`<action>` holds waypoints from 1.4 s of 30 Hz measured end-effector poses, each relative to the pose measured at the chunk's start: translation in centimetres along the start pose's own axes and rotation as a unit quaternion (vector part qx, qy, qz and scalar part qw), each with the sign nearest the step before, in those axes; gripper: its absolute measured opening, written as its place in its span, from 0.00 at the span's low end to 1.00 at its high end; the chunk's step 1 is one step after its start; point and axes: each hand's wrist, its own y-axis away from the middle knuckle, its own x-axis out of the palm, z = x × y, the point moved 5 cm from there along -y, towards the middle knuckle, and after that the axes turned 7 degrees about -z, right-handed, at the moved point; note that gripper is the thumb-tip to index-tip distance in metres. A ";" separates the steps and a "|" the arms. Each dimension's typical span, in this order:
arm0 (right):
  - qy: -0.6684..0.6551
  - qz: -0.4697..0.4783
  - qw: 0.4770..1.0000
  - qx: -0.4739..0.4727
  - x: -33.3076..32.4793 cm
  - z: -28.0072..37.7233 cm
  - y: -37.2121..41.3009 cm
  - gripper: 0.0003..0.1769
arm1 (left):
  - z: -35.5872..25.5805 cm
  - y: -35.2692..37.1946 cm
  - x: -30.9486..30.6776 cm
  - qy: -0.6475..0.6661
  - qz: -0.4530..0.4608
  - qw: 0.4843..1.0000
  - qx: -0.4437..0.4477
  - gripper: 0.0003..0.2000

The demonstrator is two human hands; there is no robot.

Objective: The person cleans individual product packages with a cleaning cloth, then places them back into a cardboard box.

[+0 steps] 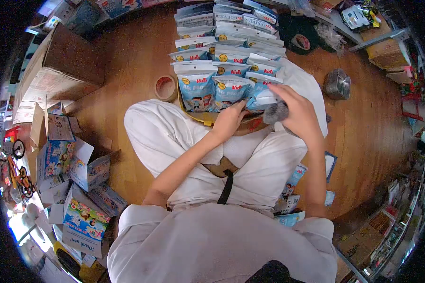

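Note:
Rows of blue and white "Kids" 3D mask packets (196,89) stand packed in front of me, with grey packets (193,21) in the far rows. A front-right packet (262,100) is tilted between my hands. My left hand (229,121) has its fingers closed at that packet's lower left edge. Curved over its right side is my right hand (295,111), fingertips at the upper part. A grey fuzzy thing (275,113) shows beneath the right hand, beside the packet. Along the near side of the rows runs a yellow edge (198,119).
A tape roll (165,88) stands left of the packets. Opened printed boxes (86,217) and a large cardboard box (63,70) are on the left. A metal tin (337,85) sits right. Loose packets (293,181) lie by my right thigh. Shelves line the right side.

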 end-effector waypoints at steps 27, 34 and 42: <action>-0.012 -0.157 0.985 0.067 2.4 -1.6 0.0 0.23 | -1.3 0.5 1.4 0.045 0.104 0.993 0.018 0.15; -0.009 -0.510 0.792 0.336 -3.5 -8.8 17.4 0.11 | -1.7 -0.6 2.6 0.054 0.186 0.981 -0.019 0.16; 0.137 -0.297 0.807 0.492 -0.6 -15.6 39.8 0.18 | -1.7 -1.5 2.8 0.107 0.169 0.980 0.004 0.16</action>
